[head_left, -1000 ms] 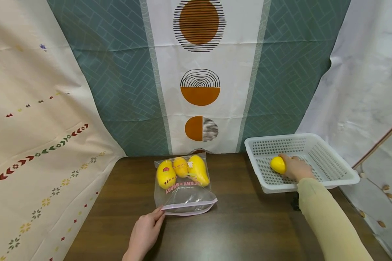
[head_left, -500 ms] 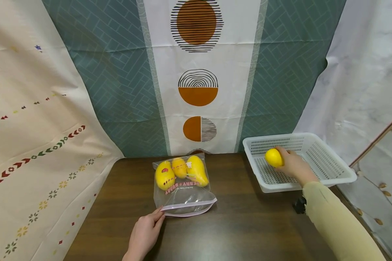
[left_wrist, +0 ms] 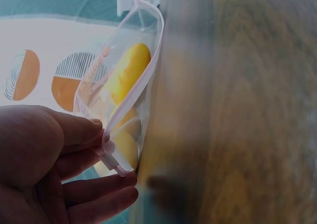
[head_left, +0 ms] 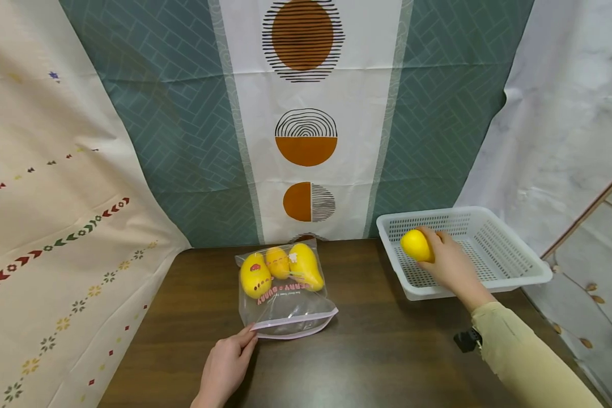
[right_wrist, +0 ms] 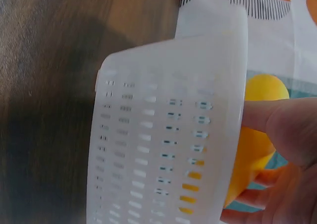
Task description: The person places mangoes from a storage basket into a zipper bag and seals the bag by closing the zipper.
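Observation:
My left hand [head_left: 226, 362] pinches the near left corner of a clear zip bag [head_left: 285, 309] between thumb and fingers. The left wrist view shows the bag's pink-edged mouth [left_wrist: 148, 75] spread apart. Several yellow mango-like fruits [head_left: 306, 266] lie inside, at the bag's far end. On the right, my right hand [head_left: 446, 260] grips another yellow mango-like fruit [head_left: 415, 245] over the left part of a white plastic basket [head_left: 413, 292]. In the right wrist view the basket wall [right_wrist: 158, 135] covers the lower part of that fruit.
The basket stands at the back right of the dark wooden table [head_left: 367, 357], beside a pale marbled cloth [head_left: 556, 170]. Patterned cloth [head_left: 194, 141] hangs along the table's back edge. A small black device [head_left: 467, 340] sits at my right wrist.
My right hand has lifted the yellow mango-like fruit from the basket floor and moved it left, towards the basket's left rim. My left hand has stayed at the bag's corner.

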{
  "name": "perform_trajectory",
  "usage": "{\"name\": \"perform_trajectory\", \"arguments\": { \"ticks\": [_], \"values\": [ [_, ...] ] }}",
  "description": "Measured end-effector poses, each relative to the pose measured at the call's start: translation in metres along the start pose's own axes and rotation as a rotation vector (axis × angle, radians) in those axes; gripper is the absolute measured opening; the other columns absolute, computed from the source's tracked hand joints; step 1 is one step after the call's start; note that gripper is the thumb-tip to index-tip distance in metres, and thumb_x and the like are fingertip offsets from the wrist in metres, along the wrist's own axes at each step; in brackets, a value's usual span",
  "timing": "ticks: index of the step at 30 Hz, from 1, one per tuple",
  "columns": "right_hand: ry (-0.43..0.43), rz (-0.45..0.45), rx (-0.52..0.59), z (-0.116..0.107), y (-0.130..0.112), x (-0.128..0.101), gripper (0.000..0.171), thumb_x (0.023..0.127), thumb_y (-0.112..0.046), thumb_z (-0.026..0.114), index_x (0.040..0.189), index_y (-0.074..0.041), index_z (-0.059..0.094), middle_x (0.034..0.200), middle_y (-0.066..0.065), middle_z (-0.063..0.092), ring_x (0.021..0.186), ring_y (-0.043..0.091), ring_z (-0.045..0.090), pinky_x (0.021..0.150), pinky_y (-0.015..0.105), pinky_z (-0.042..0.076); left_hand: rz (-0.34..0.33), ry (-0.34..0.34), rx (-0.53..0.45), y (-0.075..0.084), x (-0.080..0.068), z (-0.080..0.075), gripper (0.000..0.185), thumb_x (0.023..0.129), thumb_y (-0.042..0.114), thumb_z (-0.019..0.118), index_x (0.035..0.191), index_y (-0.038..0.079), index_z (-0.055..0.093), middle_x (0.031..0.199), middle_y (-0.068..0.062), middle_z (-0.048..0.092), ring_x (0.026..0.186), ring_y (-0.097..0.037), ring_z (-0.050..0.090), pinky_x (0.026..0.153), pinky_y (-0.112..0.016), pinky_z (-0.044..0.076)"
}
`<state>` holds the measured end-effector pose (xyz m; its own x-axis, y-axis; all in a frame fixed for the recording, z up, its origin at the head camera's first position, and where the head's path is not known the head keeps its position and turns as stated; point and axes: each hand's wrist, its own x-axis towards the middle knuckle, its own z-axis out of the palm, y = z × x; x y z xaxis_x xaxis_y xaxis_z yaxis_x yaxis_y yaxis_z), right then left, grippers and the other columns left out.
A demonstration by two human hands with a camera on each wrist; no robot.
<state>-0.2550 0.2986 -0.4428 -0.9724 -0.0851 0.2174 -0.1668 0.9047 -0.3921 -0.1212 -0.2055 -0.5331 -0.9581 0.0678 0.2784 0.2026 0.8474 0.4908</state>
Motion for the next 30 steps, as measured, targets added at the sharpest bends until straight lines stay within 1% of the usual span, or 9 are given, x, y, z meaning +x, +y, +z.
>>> {"name": "perform_trajectory", "arguments": {
  "ticks": [6, 11, 17, 24, 30],
  "values": [
    [0.051, -0.030, -0.016, 0.001, -0.005, -0.005, 0.088, 0.090, -0.020, 0.088, 0.163, -0.017, 0.039, 0.143, 0.030, 0.049, 0.121, 0.053, 0.054, 0.091, 0.076, 0.049, 0.004, -0.003, 0.000, 0.000, 0.001, 0.001, 0.020, 0.098, 0.015, 0.080, 0.117, 0.010, 0.085, 0.125, 0.000, 0.078, 0.110, -0.027, 0.076, 0.090, -0.053, 0.060],
    [0.087, -0.064, -0.006, 0.001, -0.010, -0.010, 0.088, 0.088, -0.016, 0.089, 0.162, -0.017, 0.041, 0.143, 0.030, 0.050, 0.120, 0.053, 0.054, 0.094, 0.076, 0.048, 0.007, 0.000, 0.004, 0.000, 0.001, 0.001, 0.019, 0.098, 0.014, 0.080, 0.116, 0.011, 0.085, 0.124, 0.001, 0.078, 0.110, -0.026, 0.077, 0.089, -0.052, 0.061],
    [0.147, -0.103, 0.002, 0.002, -0.018, -0.018, 0.087, 0.085, -0.012, 0.090, 0.158, -0.019, 0.045, 0.142, 0.027, 0.051, 0.118, 0.052, 0.056, 0.091, 0.075, 0.049, 0.003, -0.014, 0.003, 0.000, 0.001, 0.001, 0.019, 0.098, 0.015, 0.080, 0.116, 0.011, 0.085, 0.124, 0.002, 0.078, 0.110, -0.026, 0.076, 0.088, -0.052, 0.061],
    [0.220, -0.138, 0.051, -0.001, -0.026, -0.028, 0.086, 0.082, -0.006, 0.092, 0.155, -0.018, 0.049, 0.144, 0.025, 0.050, 0.121, 0.051, 0.054, 0.095, 0.075, 0.047, 0.005, -0.017, 0.002, 0.000, 0.001, 0.002, 0.019, 0.098, 0.015, 0.080, 0.116, 0.011, 0.085, 0.124, 0.001, 0.078, 0.110, -0.026, 0.077, 0.088, -0.052, 0.061],
    [0.247, -0.212, 0.048, 0.003, -0.035, -0.033, 0.090, 0.078, -0.005, 0.095, 0.154, -0.020, 0.051, 0.143, 0.025, 0.052, 0.120, 0.051, 0.056, 0.096, 0.073, 0.048, -0.002, -0.018, -0.002, 0.001, 0.001, 0.002, 0.019, 0.098, 0.015, 0.080, 0.116, 0.011, 0.085, 0.124, 0.001, 0.078, 0.110, -0.026, 0.076, 0.088, -0.052, 0.061]
  ]
}}
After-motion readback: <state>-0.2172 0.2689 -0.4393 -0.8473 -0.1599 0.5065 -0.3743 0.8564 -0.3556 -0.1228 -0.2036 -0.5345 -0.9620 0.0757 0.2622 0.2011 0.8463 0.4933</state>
